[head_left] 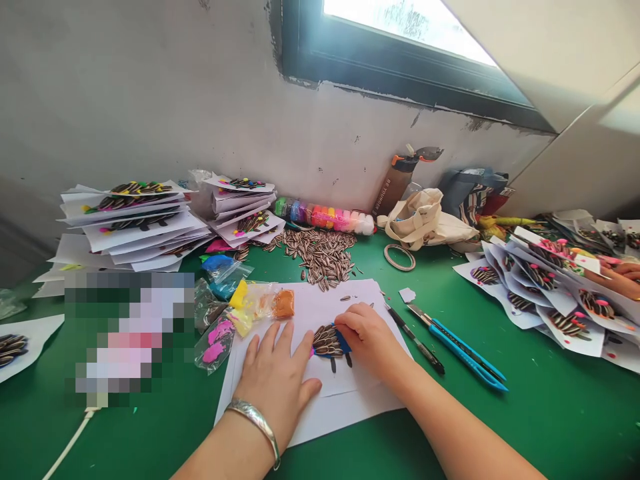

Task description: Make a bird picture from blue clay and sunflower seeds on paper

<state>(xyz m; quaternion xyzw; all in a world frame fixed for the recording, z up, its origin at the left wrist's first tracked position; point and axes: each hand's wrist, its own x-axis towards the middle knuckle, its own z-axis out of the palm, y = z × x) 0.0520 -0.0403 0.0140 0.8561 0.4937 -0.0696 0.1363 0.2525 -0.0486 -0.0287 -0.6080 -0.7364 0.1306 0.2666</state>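
Observation:
My left hand [277, 377], a silver bangle on its wrist, lies flat with fingers spread on a white sheet of paper [345, 393] on the green table. My right hand [367, 337] is closed in a pinch and presses onto a small figure [327, 341] made of striped sunflower seeds on blue clay, stuck to the sheet. What the fingertips pinch is too small to name. A heap of loose sunflower seeds [323, 253] lies just beyond the sheet.
Small bags of coloured clay [250, 303] lie left of the sheet. A black pen [415, 340] and blue utility knives [465, 350] lie to the right. Stacks of finished sheets [135, 220] stand at back left and right [550, 287]. Another person's hand [623, 277] shows at far right.

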